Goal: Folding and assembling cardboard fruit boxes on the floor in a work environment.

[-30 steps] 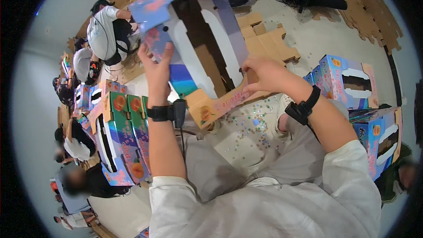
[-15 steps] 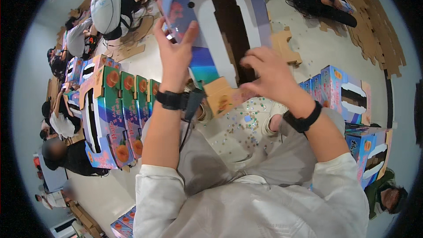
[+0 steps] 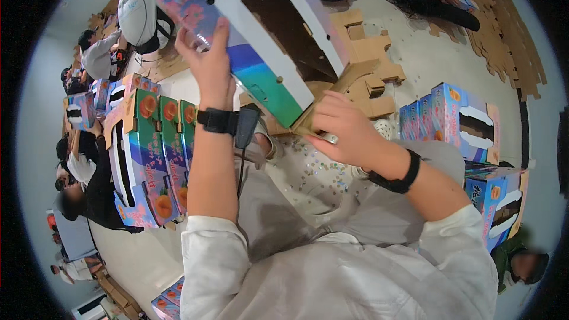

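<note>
My carton shows pink-flowered blue, then deep blue fading into green; my shirt is greyish white, my wristbands black.

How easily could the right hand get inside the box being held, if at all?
Probably yes: the long opening in the held box gapes uncovered, and the right hand is beside its near end, though it seems busy on the brown flap.

The right hand has curled over the box flap, which now shows brown.
</note>
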